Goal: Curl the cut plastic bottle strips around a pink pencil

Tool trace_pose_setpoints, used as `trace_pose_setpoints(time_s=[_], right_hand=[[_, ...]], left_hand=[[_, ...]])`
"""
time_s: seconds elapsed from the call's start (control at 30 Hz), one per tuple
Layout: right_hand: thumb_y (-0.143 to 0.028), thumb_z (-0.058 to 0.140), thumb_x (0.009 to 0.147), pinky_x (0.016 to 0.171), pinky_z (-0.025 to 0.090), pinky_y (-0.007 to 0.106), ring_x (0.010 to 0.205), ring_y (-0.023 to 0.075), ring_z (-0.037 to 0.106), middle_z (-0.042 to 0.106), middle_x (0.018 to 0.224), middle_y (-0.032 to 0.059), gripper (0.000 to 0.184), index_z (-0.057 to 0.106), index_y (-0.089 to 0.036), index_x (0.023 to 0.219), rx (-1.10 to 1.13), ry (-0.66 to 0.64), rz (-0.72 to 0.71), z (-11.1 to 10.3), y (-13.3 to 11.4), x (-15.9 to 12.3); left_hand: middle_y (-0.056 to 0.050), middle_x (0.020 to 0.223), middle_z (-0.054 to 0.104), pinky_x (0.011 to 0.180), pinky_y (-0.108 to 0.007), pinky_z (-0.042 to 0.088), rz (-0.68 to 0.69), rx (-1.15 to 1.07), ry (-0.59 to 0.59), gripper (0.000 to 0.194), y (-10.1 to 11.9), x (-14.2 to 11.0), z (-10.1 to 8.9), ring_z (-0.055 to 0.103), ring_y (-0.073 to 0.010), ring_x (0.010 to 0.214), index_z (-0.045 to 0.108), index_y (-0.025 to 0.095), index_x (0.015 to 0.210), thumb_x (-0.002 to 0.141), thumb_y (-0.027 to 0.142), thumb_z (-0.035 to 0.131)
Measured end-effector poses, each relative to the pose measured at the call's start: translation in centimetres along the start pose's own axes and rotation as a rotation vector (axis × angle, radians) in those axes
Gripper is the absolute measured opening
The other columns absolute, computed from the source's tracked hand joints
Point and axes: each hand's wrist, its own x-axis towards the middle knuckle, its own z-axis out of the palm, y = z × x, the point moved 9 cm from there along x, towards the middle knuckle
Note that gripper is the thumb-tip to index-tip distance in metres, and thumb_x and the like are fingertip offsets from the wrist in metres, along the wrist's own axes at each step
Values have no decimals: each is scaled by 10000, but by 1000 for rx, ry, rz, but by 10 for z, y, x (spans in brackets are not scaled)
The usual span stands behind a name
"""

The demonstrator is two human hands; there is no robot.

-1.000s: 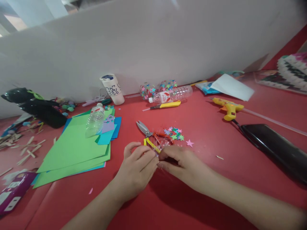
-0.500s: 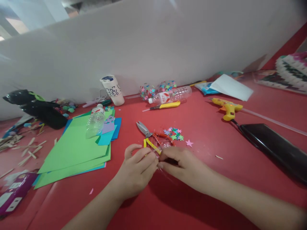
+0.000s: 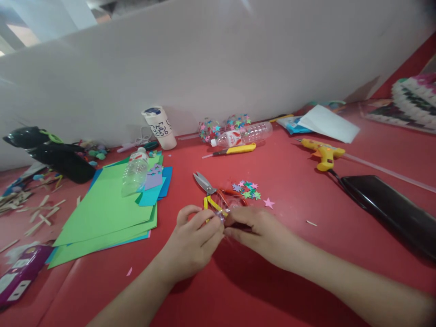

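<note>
Low over the red table, my left hand (image 3: 194,243) and my right hand (image 3: 262,231) meet, fingers closed on a clear plastic piece (image 3: 234,200). It looks like cut bottle plastic; my fingers hide part of it and its exact shape is hard to make out. Just beyond lie scissors (image 3: 203,182) with yellow and red-orange handles, blades apart and pointing away to the left, the handles partly behind the plastic and my hands. Small coloured stars (image 3: 250,190) form a pile right of the scissors, with a single pink star (image 3: 269,203) beside it.
Green sheets (image 3: 105,218) lie left, bearing a cut clear bottle (image 3: 135,172). A whole bottle (image 3: 250,135), a yellow cutter (image 3: 240,149) and a white tumbler (image 3: 160,129) are near the wall. At right are a yellow glue gun (image 3: 323,152) and a black case (image 3: 388,209).
The clear plastic has turned slightly between my fingers, and a shiny bit of it shows at my left fingertips. Both hands stay in nearly the same place.
</note>
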Motion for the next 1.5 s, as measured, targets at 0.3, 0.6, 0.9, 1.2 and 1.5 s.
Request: trace_pose_setpoints(time_s=[0.3, 0.6, 0.9, 1.2, 1.5], right_hand=[[-123, 507, 815, 545, 320, 227, 610, 126, 522, 601, 680, 14, 140, 559, -160, 691, -252, 39, 20, 1, -3, -3], [-114, 513, 791, 567, 336, 220, 643, 116, 521, 595, 718, -13, 94, 569, -182, 759, 5, 7, 50, 3, 7, -3], [-134, 509, 799, 558, 331, 217, 609, 104, 491, 550, 663, -28, 108, 523, -180, 703, 7, -13, 51, 6, 7, -1], [-183, 519, 811, 559, 339, 225, 608, 113, 481, 527, 645, -28, 143, 507, -183, 668, 47, -12, 91, 6, 12, -4], [-192, 542, 797, 563, 353, 223, 609, 111, 485, 529, 642, -32, 118, 519, -186, 682, 153, -19, 121, 9, 16, -2]], left_hand=[[-50, 873, 665, 903, -378, 318, -3, 31, -49, 86, 5, -1, 8, 516, -174, 929, 606, 104, 887, 848, 99, 529], [-43, 879, 671, 891, -373, 316, -26, -1, -14, 90, 1, -1, 5, 512, -168, 920, 603, 116, 898, 836, 96, 541], [-67, 878, 649, 892, -390, 332, -26, 1, -79, 123, 3, -3, 10, 516, -186, 910, 602, 112, 893, 853, 97, 487], [-72, 916, 665, 934, -385, 321, 7, -3, -84, 138, 5, -4, 11, 522, -187, 980, 608, 107, 915, 854, 91, 485], [-58, 913, 671, 928, -380, 302, -6, -35, -84, 145, 3, -4, 12, 515, -180, 975, 608, 109, 921, 846, 78, 489]])
